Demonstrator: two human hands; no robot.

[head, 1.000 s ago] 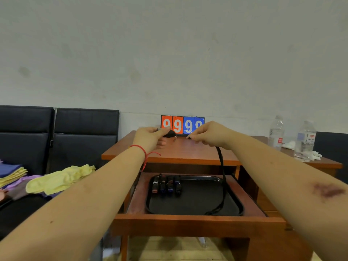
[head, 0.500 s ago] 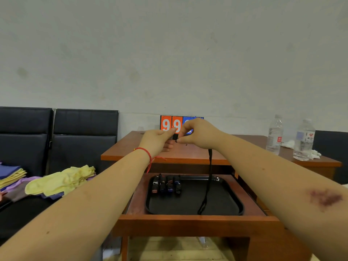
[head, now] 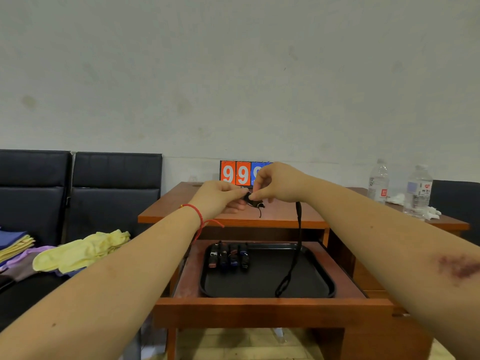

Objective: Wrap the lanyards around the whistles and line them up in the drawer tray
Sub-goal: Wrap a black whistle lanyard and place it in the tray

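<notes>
While I am pinching the black whistle (head: 250, 197) between my left hand (head: 220, 197) and right hand (head: 279, 183) above the desk, its lanyard (head: 294, 252) is hanging right of them, reaching the near tray (head: 322, 275), four wrapped whistles (head: 230, 257) lining its far left.

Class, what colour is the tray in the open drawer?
Black, seen clearly in the head view: the tray holds a row of whistles.

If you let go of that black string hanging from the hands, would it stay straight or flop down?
Probably flop. The black lanyard hangs limp from the right hand and sags in a loop over the black tray, so it looks soft, not stiff. It seems thin and light too, so it may swing or tangle if moved fast. The whistle, pinched by both hands, anchors it.
</notes>
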